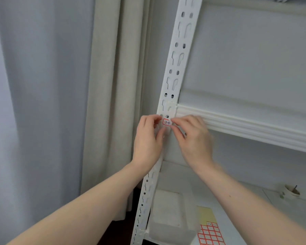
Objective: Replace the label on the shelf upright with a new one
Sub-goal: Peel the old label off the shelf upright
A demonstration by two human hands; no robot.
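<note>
Reaching up from below, the left hand (148,137) and right hand (193,137) each pinch a side edge of the red-bordered label (167,122), which sits on the shelf upright (177,55) just under the shelf rail (246,126). Its long axis runs across the upright, writing upright. Whether it's being peeled or pressed, I can't tell; next needs careful fingertip work

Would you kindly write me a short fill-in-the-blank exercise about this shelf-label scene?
1. The label on the upright has a ____ border.
2. The left hand and right hand flank the ____.
3. The sticker sheet lies on the ____ shelf.

Missing words: red; label; lower
</note>
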